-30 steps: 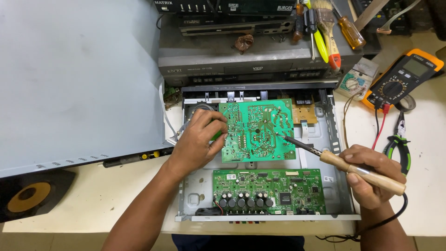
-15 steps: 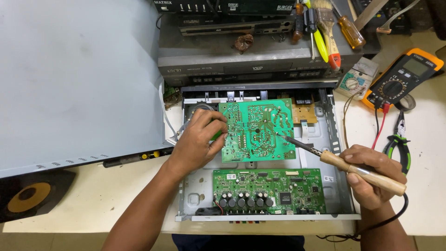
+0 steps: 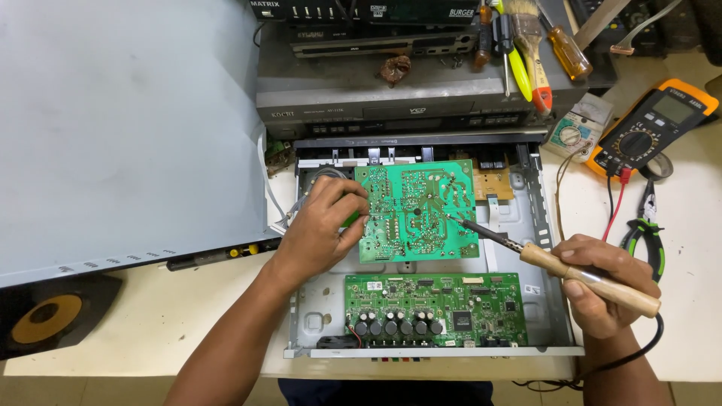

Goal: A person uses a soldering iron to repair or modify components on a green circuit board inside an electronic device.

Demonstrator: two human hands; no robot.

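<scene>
A green circuit board (image 3: 416,212), turned solder side up, is held over the far half of an opened metal chassis (image 3: 526,218) that lies on the table (image 3: 150,316). The board's left edge is pinched by the left hand (image 3: 322,225), whose grip is pressed together on it, fingers curled over the edge. A soldering iron (image 3: 560,267) with a wooden handle is clasped in the right hand (image 3: 602,289), the grip closed around the handle; its metal tip is laid against the right part of the board's solder side. A black cord is seen trailing from the near end of the handle below the right wrist.

In the near half of the chassis a second green board (image 3: 432,308) is mounted, with a row of dark capacitors along its near edge. To the left, a large grey cover panel (image 3: 120,128) is propped over the table. At the far side, a stack of players (image 3: 376,90) carries screwdrivers (image 3: 564,49) and a brush (image 3: 530,41). At the far right a yellow multimeter (image 3: 650,124) is lying, and green-handled pliers (image 3: 648,233) are placed just near of it.
</scene>
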